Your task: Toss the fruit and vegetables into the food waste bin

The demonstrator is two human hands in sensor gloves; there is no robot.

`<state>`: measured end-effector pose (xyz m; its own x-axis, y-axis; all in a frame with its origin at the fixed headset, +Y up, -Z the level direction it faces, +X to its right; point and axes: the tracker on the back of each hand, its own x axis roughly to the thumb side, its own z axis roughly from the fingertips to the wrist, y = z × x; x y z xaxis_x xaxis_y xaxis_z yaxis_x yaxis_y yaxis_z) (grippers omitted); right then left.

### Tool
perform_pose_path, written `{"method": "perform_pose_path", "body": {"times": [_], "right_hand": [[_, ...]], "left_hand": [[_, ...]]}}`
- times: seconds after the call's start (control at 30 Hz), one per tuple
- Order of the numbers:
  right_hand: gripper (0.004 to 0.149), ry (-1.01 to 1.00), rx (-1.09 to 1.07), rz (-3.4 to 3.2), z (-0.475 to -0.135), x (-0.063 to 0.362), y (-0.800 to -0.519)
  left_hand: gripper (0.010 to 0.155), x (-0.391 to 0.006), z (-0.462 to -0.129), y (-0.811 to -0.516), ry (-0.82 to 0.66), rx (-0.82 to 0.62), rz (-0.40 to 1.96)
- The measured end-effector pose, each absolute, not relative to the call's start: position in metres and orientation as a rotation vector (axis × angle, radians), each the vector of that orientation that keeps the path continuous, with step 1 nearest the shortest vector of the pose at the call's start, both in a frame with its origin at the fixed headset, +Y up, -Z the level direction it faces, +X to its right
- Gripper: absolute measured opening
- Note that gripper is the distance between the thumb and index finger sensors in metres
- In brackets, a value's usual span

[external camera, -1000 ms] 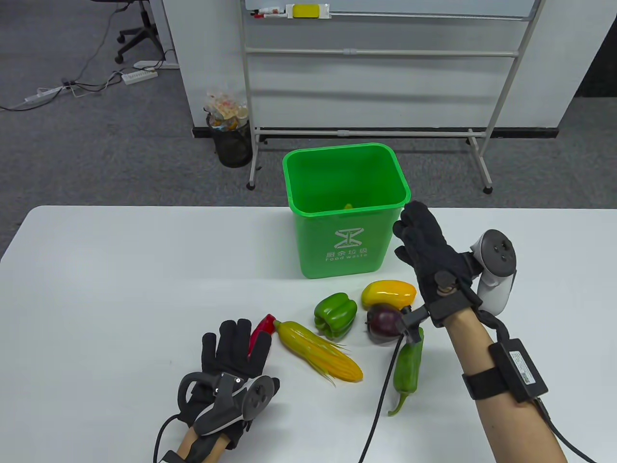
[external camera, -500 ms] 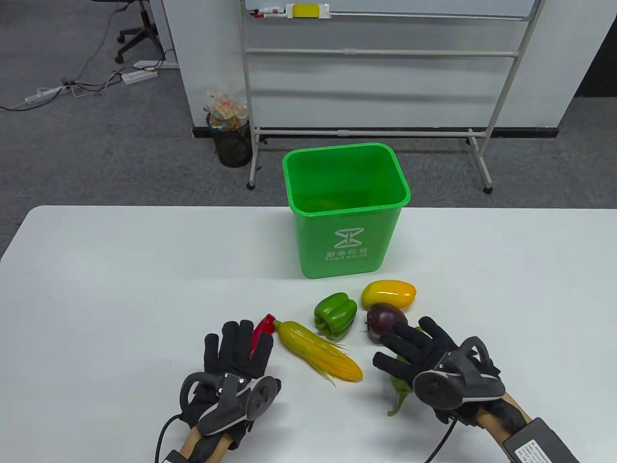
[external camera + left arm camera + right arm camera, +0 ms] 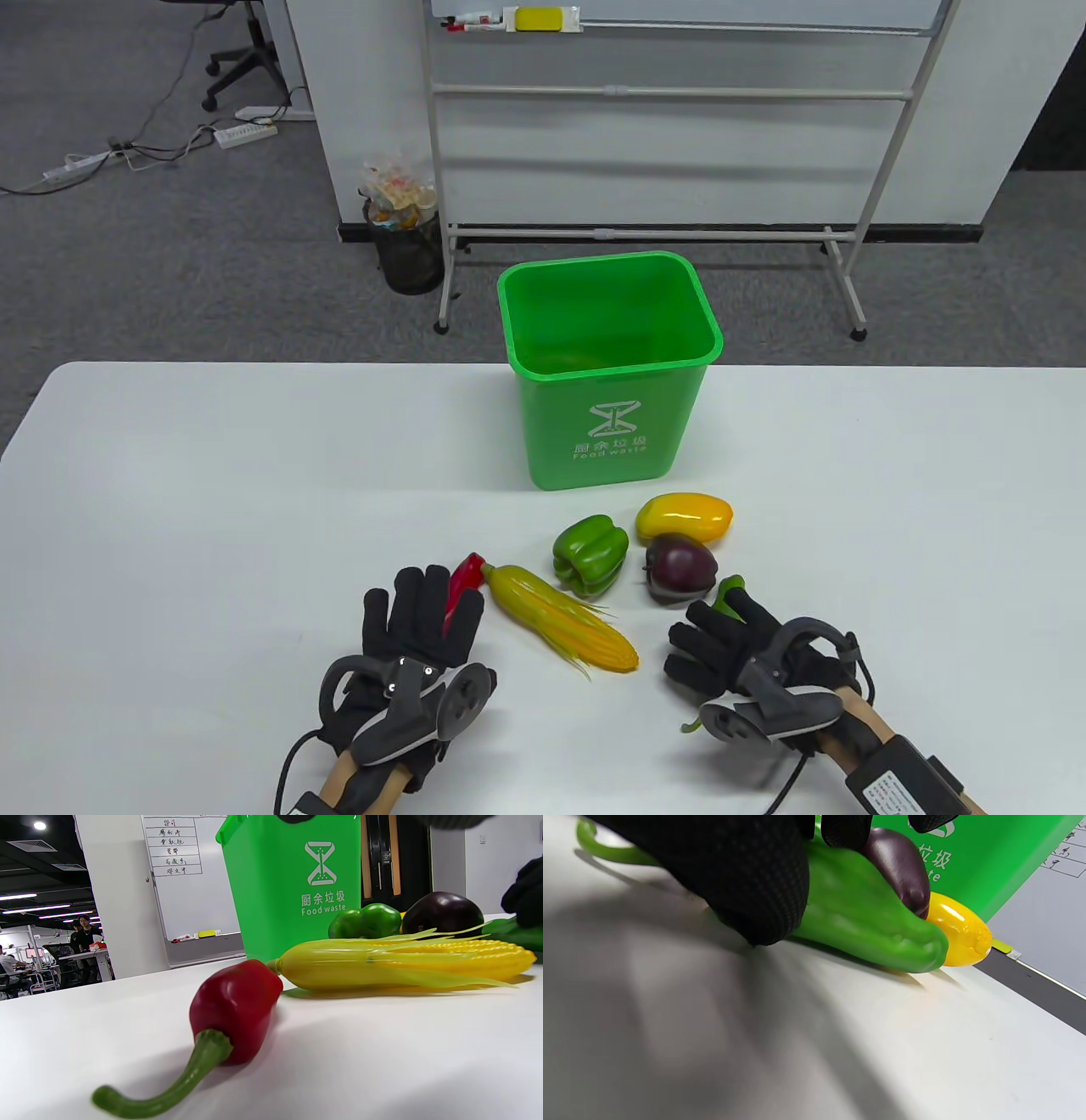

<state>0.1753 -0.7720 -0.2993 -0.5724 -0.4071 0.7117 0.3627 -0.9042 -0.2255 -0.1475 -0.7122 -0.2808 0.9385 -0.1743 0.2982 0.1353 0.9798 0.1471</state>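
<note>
Green chili [image 3: 865,916] lies at the bin's [image 3: 607,424] 5 o'clock, right hand [image 3: 747,658] closing over it, grip unconfirmed; glossy skin might slip. Left hand [image 3: 416,637] rests flat.

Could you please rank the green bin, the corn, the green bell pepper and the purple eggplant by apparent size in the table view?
1. green bin
2. corn
3. green bell pepper and purple eggplant: too alike to rank.

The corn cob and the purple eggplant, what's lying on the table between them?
In the table view, only bare white table lies between the corn cob and the purple eggplant; the green bell pepper sits farther back.
</note>
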Motion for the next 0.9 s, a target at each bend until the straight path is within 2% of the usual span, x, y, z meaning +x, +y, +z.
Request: {"method": "perform_pose_path", "body": {"times": [0.17, 0.43, 0.7, 0.9], "right_hand": [[0.081, 0.131, -1.143, -2.470, -0.299, 0.176, -0.777], [0.082, 0.143, -1.170, -2.410, -0.292, 0.172, -0.768], [0.081, 0.197, -1.185, -2.676, -0.263, 0.173, -0.727], [0.082, 0.106, -1.190, -3.019, -0.252, 0.182, -0.708]], "left_hand": [[0.087, -0.148, -0.281, -0.712, -0.319, 0.127, -0.159], [0.087, -0.149, -0.281, -0.713, -0.316, 0.125, -0.156], [0.087, -0.147, -0.280, -0.712, -0.324, 0.129, -0.149], [0.087, -0.148, -0.280, -0.712, -0.328, 0.129, -0.146]]}}
